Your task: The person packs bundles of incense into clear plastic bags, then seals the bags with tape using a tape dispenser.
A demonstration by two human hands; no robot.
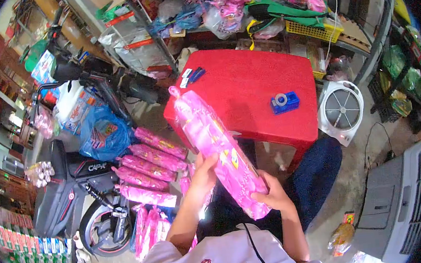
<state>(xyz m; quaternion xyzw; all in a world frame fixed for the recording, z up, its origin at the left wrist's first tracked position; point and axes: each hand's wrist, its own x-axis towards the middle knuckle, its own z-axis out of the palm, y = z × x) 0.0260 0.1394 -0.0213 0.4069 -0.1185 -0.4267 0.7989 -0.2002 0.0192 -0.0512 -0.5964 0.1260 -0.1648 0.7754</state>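
A long pink plastic package (216, 141), its far end gathered into a knot, lies slanted across my lap and over the near edge of the red table (246, 77). My left hand (205, 173) grips its left side near the middle. On the lower right end, my right hand (277, 192) is closed around the edge, thumb on top. What the package contains cannot be made out. On the tabletop are a blue tape dispenser (285, 102) with a roll in it and a dark blue object (196, 75) beside a small white card.
Several similar pink packages (148, 168) lie to the left, by a motorbike (110, 222) and a blue plastic bag (103, 134). A white box fan (341, 108) stands right of the table. An air cooler (403, 189) is at the right. Shelves with bagged goods line the back.
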